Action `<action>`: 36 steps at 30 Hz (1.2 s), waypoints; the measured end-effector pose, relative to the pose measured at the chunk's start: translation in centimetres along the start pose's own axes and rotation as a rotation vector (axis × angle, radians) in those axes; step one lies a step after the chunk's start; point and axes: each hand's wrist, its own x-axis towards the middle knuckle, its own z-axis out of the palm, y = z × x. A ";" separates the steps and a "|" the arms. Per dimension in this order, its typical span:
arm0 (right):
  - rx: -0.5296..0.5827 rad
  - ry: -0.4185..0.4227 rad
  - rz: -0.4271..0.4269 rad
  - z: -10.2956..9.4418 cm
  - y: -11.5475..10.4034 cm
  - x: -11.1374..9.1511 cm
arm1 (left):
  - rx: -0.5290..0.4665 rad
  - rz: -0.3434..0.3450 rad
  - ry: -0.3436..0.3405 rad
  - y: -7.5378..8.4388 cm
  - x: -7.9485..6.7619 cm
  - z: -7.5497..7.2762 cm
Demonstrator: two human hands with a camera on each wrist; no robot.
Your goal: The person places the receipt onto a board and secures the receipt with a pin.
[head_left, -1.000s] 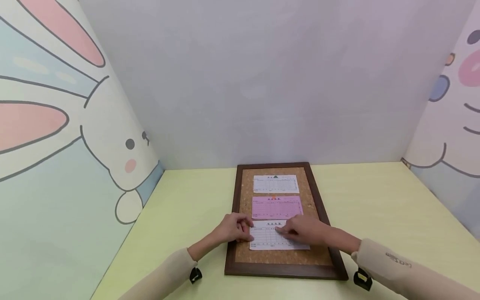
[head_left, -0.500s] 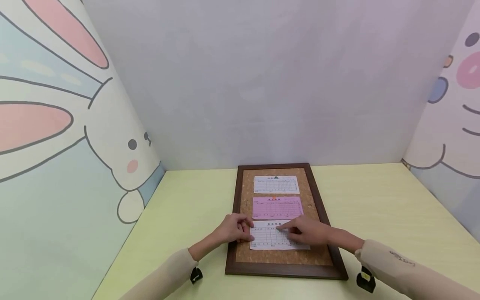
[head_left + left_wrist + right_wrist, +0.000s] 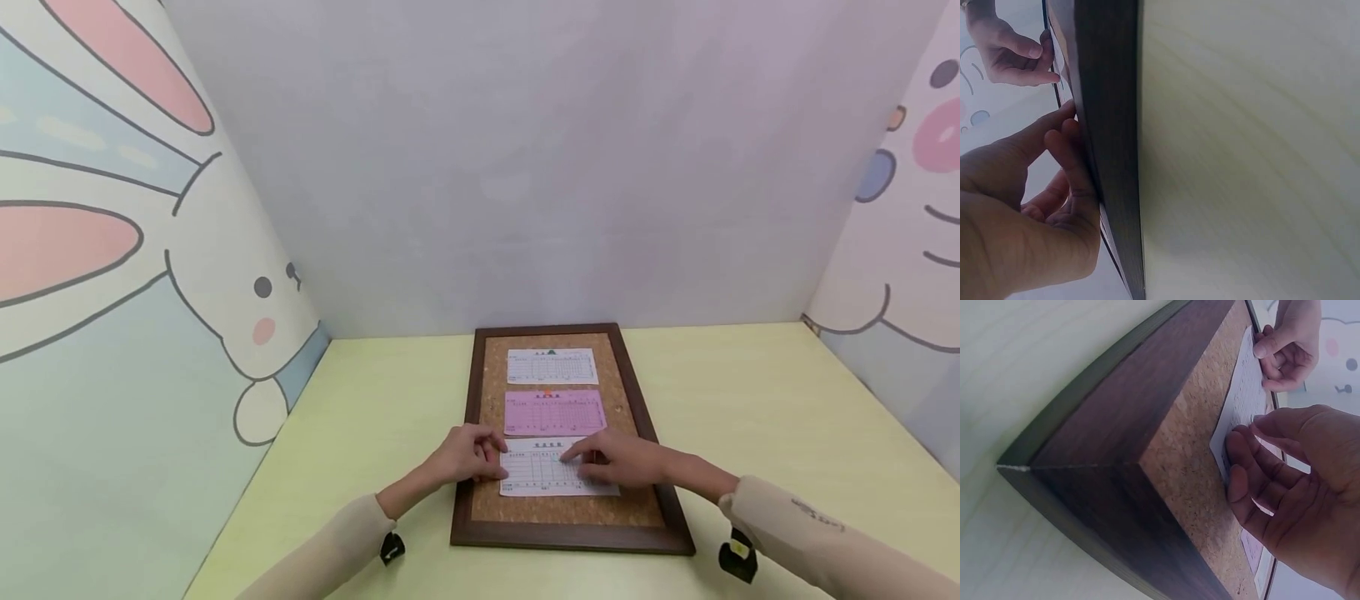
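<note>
A white printed form (image 3: 525,471) lies on a framed cork board (image 3: 570,512), below a pink form (image 3: 552,412) and another white form (image 3: 551,367). My left hand (image 3: 468,454) rests at the lowest form's left edge, thumb and index fingertips spread apart along it. Over the right half of that form is my right hand (image 3: 618,458), its index fingertip on the sheet and its thumb apart and lower. A tiny greenish spot shows by that index fingertip. In the right wrist view the other fingers (image 3: 1244,497) curve loosely beside the form's edge.
The board's dark wooden frame (image 3: 570,536) stands raised above the pale yellow table (image 3: 735,400). A grey wall (image 3: 555,167) rises behind, with cartoon-painted side walls (image 3: 247,333) on both sides. Black wrist straps (image 3: 738,554) hang under the sleeves.
The right index fingertip has slid slightly right over the lowest form, and that hand's thumb has spread away from the index finger. The left hand has kept its place at the form's left edge.
</note>
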 end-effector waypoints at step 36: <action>-0.108 0.344 0.142 -3.5 4.8 -2.1 | -0.026 -0.161 0.115 -1.6 -4.0 -3.3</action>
